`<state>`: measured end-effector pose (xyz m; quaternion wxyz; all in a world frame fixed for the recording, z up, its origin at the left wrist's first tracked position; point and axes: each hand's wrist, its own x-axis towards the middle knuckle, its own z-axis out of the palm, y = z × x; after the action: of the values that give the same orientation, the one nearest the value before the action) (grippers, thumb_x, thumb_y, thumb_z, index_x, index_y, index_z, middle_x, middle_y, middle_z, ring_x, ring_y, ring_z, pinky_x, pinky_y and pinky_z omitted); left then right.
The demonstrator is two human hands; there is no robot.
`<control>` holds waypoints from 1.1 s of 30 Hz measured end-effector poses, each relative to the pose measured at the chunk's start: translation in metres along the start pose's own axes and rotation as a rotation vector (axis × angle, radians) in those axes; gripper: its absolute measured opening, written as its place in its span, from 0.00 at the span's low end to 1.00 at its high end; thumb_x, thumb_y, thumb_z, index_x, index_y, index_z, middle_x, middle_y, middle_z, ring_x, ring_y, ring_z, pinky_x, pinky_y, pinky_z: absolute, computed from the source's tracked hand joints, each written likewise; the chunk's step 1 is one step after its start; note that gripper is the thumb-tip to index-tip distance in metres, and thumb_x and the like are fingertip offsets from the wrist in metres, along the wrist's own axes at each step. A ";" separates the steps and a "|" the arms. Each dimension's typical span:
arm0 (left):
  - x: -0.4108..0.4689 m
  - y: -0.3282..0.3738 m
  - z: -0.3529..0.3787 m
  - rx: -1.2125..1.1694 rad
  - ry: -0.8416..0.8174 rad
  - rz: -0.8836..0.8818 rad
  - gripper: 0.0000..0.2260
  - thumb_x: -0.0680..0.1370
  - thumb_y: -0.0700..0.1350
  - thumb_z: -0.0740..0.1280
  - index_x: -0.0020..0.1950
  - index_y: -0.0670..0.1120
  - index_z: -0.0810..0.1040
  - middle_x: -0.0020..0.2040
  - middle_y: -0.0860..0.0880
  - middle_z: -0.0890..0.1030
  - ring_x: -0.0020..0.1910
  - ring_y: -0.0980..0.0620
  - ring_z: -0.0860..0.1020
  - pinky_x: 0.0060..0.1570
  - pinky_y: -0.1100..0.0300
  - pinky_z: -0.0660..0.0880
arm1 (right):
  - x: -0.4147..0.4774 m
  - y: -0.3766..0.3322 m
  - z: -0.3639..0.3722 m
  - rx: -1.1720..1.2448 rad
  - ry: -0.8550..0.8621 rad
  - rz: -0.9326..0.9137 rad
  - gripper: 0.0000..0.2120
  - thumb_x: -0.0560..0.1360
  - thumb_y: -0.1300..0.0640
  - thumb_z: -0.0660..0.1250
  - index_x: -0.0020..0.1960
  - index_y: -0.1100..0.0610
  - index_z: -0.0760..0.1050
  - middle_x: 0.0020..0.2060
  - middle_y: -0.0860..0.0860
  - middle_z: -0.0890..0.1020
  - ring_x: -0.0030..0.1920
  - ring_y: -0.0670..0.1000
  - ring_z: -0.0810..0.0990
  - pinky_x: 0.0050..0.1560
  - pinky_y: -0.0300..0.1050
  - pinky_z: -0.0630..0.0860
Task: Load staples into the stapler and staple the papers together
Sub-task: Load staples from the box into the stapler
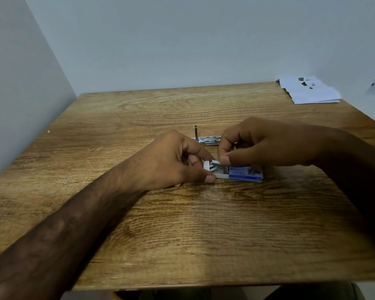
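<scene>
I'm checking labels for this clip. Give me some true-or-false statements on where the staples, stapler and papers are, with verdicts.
1. The staple box lies on the table with its tray slid out. True.
2. The right hand holds the stapler. False: it pinches staples in the tray; the stapler lies behind the hands.
3. The left hand pinches the tray's open end. True.
4. The papers lie under the stapler. False: they sit at the table's far right corner, apart from it.
</scene>
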<state>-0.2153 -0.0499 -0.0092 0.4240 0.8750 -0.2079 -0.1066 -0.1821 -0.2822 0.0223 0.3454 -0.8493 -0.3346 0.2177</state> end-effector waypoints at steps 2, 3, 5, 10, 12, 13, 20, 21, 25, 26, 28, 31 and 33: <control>0.000 0.000 0.000 -0.015 0.005 -0.005 0.15 0.69 0.46 0.81 0.54 0.48 0.86 0.36 0.50 0.86 0.24 0.55 0.75 0.24 0.63 0.71 | -0.001 0.003 -0.003 0.065 -0.011 0.026 0.06 0.79 0.55 0.69 0.44 0.50 0.82 0.32 0.44 0.82 0.31 0.46 0.77 0.31 0.40 0.72; -0.001 0.000 0.000 -0.021 0.004 -0.004 0.15 0.69 0.46 0.81 0.54 0.48 0.86 0.36 0.49 0.86 0.24 0.55 0.75 0.25 0.64 0.71 | -0.002 0.004 -0.004 0.087 -0.012 0.024 0.06 0.80 0.56 0.68 0.44 0.50 0.82 0.30 0.45 0.82 0.29 0.46 0.76 0.29 0.39 0.72; -0.001 0.000 0.000 -0.021 -0.002 0.001 0.14 0.70 0.46 0.80 0.55 0.49 0.86 0.36 0.49 0.85 0.25 0.55 0.75 0.25 0.64 0.71 | -0.002 0.005 -0.005 0.136 0.003 0.008 0.05 0.80 0.58 0.67 0.46 0.54 0.81 0.28 0.46 0.82 0.26 0.45 0.77 0.27 0.39 0.71; 0.000 -0.001 0.000 -0.021 -0.006 0.019 0.12 0.70 0.45 0.80 0.53 0.48 0.86 0.34 0.50 0.84 0.26 0.58 0.75 0.26 0.68 0.70 | -0.004 0.007 -0.010 0.246 0.069 -0.017 0.04 0.79 0.61 0.68 0.48 0.63 0.79 0.32 0.49 0.87 0.28 0.46 0.83 0.25 0.37 0.75; 0.000 -0.002 0.000 -0.021 -0.011 0.028 0.11 0.70 0.45 0.80 0.52 0.48 0.87 0.34 0.50 0.84 0.25 0.60 0.75 0.26 0.69 0.69 | -0.005 0.008 -0.013 0.276 0.084 -0.010 0.07 0.76 0.60 0.70 0.49 0.64 0.79 0.33 0.52 0.87 0.29 0.48 0.84 0.25 0.39 0.76; 0.000 -0.003 0.000 -0.027 -0.015 0.030 0.11 0.70 0.45 0.80 0.52 0.48 0.87 0.34 0.50 0.84 0.25 0.60 0.75 0.26 0.69 0.69 | -0.005 0.009 -0.013 0.283 0.091 -0.005 0.08 0.75 0.59 0.71 0.49 0.65 0.79 0.34 0.54 0.87 0.30 0.50 0.84 0.25 0.39 0.76; 0.001 -0.003 -0.001 -0.019 -0.023 0.022 0.11 0.71 0.46 0.80 0.52 0.49 0.86 0.34 0.51 0.84 0.24 0.60 0.75 0.25 0.69 0.69 | -0.003 0.015 -0.011 0.323 0.146 0.006 0.08 0.77 0.66 0.70 0.55 0.59 0.80 0.39 0.59 0.85 0.34 0.54 0.84 0.27 0.43 0.78; 0.001 -0.003 -0.001 -0.016 -0.022 0.023 0.11 0.71 0.46 0.80 0.52 0.49 0.86 0.34 0.51 0.84 0.24 0.60 0.75 0.25 0.69 0.69 | -0.003 0.016 -0.012 0.335 0.141 0.013 0.10 0.77 0.66 0.70 0.57 0.57 0.81 0.40 0.60 0.85 0.34 0.54 0.84 0.28 0.43 0.78; 0.000 -0.001 -0.001 0.009 -0.019 0.030 0.12 0.71 0.46 0.80 0.53 0.49 0.86 0.35 0.51 0.84 0.25 0.62 0.75 0.26 0.71 0.68 | -0.005 0.015 -0.012 0.311 0.106 0.016 0.10 0.76 0.65 0.70 0.54 0.56 0.85 0.36 0.58 0.85 0.33 0.49 0.84 0.29 0.40 0.79; 0.000 0.000 -0.001 0.013 -0.021 0.031 0.12 0.71 0.46 0.80 0.53 0.49 0.86 0.35 0.51 0.84 0.25 0.62 0.75 0.26 0.71 0.68 | -0.006 0.015 -0.012 0.284 0.089 0.016 0.09 0.76 0.65 0.70 0.53 0.56 0.85 0.34 0.56 0.86 0.32 0.48 0.84 0.29 0.39 0.78; 0.000 0.002 -0.001 0.022 -0.023 0.028 0.12 0.71 0.46 0.80 0.53 0.49 0.86 0.35 0.51 0.84 0.26 0.61 0.75 0.27 0.69 0.69 | -0.006 0.012 -0.011 0.225 0.055 0.022 0.08 0.77 0.63 0.70 0.52 0.54 0.85 0.33 0.53 0.86 0.31 0.47 0.83 0.28 0.39 0.77; -0.001 0.003 0.000 0.044 -0.010 0.025 0.12 0.71 0.46 0.80 0.53 0.50 0.86 0.35 0.50 0.84 0.27 0.60 0.75 0.28 0.68 0.69 | -0.004 0.007 -0.005 0.171 0.022 0.022 0.06 0.76 0.61 0.72 0.50 0.52 0.85 0.31 0.48 0.85 0.28 0.46 0.80 0.27 0.39 0.73; -0.001 0.004 0.000 0.034 -0.007 0.021 0.11 0.71 0.46 0.80 0.52 0.50 0.86 0.35 0.50 0.84 0.27 0.59 0.76 0.28 0.66 0.70 | -0.002 0.005 -0.002 0.160 0.012 0.005 0.04 0.75 0.60 0.74 0.48 0.52 0.84 0.31 0.46 0.84 0.27 0.46 0.78 0.27 0.39 0.72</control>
<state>-0.2174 -0.0516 -0.0066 0.4092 0.8796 -0.2202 -0.1018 -0.1804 -0.2870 0.0205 0.4135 -0.8211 -0.3118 0.2398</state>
